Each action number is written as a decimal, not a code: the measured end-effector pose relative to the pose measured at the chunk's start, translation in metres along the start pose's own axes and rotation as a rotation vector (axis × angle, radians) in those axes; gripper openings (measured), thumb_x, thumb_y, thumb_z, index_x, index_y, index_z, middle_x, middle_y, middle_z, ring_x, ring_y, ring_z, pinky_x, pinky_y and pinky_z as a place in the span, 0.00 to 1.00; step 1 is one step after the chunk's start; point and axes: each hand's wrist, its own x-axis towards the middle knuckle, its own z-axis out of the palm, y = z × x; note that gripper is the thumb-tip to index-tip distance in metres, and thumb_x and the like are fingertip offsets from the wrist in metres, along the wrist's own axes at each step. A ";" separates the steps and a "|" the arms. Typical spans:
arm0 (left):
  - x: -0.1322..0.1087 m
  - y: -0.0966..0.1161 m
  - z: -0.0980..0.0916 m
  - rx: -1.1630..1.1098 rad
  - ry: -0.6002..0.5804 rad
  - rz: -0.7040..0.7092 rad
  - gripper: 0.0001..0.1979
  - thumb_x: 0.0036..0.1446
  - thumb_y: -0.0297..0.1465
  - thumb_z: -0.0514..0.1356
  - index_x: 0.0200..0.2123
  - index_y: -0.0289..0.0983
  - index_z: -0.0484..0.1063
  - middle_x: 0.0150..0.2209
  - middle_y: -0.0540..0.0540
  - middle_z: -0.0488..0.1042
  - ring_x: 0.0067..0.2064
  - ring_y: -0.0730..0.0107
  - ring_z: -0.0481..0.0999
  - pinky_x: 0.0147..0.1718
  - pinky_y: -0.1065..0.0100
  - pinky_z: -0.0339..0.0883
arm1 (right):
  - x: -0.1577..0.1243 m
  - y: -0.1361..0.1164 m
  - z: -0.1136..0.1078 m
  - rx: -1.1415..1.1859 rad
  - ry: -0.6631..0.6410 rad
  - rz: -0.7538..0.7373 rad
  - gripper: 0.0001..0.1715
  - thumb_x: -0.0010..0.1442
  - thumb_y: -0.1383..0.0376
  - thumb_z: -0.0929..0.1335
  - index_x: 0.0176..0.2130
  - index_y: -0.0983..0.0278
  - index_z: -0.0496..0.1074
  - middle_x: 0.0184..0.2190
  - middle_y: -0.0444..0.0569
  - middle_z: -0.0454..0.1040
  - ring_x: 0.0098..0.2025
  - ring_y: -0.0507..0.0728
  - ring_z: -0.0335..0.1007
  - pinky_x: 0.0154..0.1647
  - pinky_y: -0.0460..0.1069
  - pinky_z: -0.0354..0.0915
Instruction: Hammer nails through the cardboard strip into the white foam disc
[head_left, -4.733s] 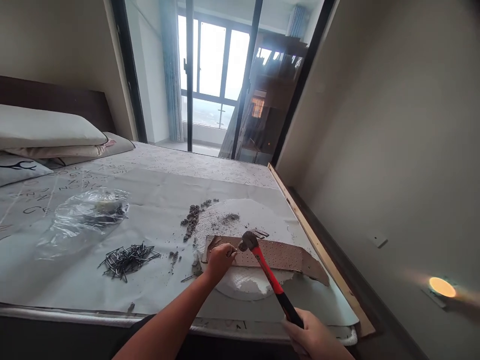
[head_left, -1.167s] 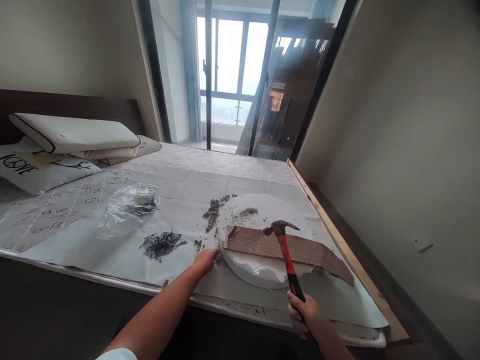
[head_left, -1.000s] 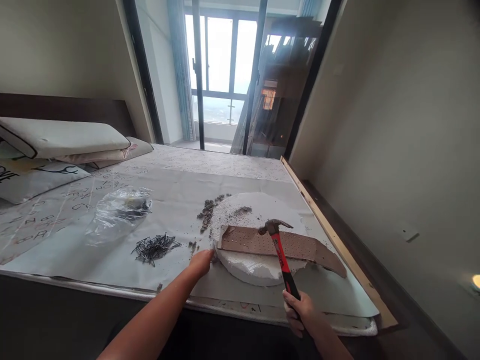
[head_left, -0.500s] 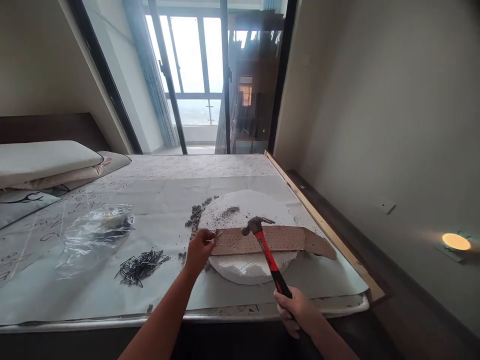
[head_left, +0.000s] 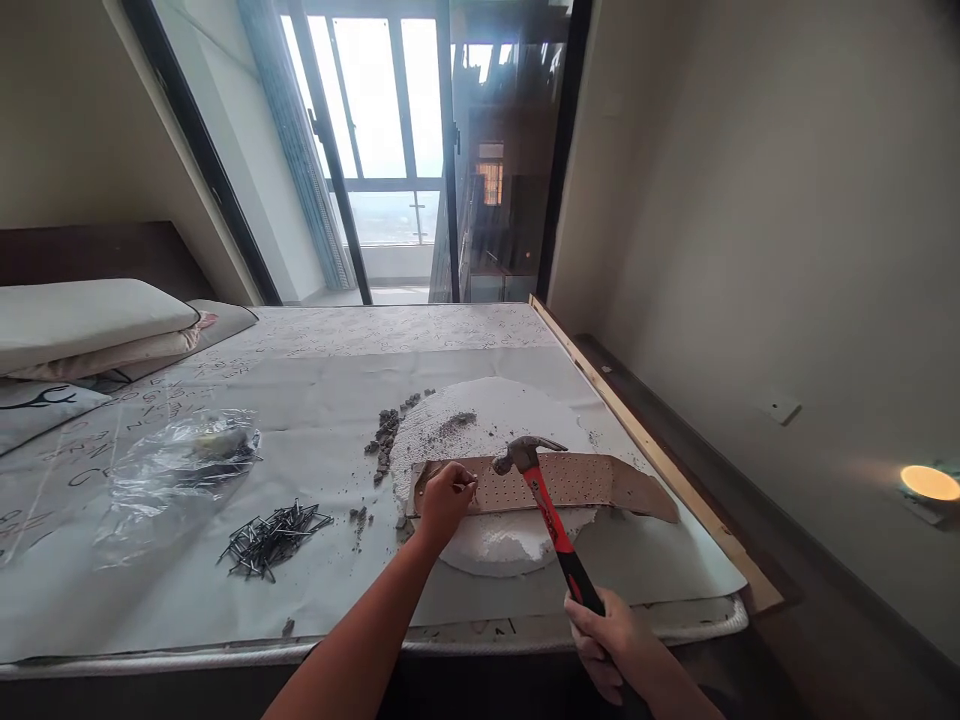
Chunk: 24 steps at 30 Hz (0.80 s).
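In my right hand (head_left: 611, 635) is a claw hammer (head_left: 551, 515) with a red and black handle, its head raised over the brown strip. My left hand (head_left: 446, 500) is closed in a pinch above the left part of that strip, around a thin nail (head_left: 475, 488) that is mostly hidden by the fingers. The brown strip (head_left: 555, 480) is dotted with small holes and bends at its right end. It lies across a round white foam slab (head_left: 502, 550). To the left is a pile of dark nails (head_left: 274, 538).
Grey crumbs (head_left: 388, 432) lie along the slab's left edge. A clear plastic bag (head_left: 180, 470) rests on the grey sheet (head_left: 315, 400) covering the bed. Pillows (head_left: 97, 315) are stacked at the far left. A wooden rail (head_left: 637, 430) runs along the right side.
My left hand has moved right, from the strip's left end to over its holes. The hammer in my right hand has shifted slightly right and down.
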 end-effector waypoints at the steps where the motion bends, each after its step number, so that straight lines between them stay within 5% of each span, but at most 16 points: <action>1: 0.000 0.000 0.000 0.008 0.003 0.001 0.05 0.46 0.31 0.56 0.23 0.38 0.62 0.25 0.50 0.71 0.25 0.75 0.69 0.24 0.74 0.60 | 0.000 0.000 0.000 -0.005 -0.008 -0.001 0.29 0.44 0.40 0.66 0.27 0.61 0.54 0.12 0.30 0.52 0.08 0.42 0.42 0.06 0.40 0.44; 24: -0.005 -0.008 0.002 -0.073 0.005 0.026 0.10 0.45 0.32 0.55 0.20 0.39 0.54 0.25 0.49 0.70 0.27 0.73 0.70 0.24 0.73 0.59 | 0.003 0.003 0.001 -0.238 0.085 0.053 0.25 0.47 0.44 0.64 0.27 0.60 0.52 0.09 0.29 0.49 0.08 0.44 0.41 0.06 0.41 0.48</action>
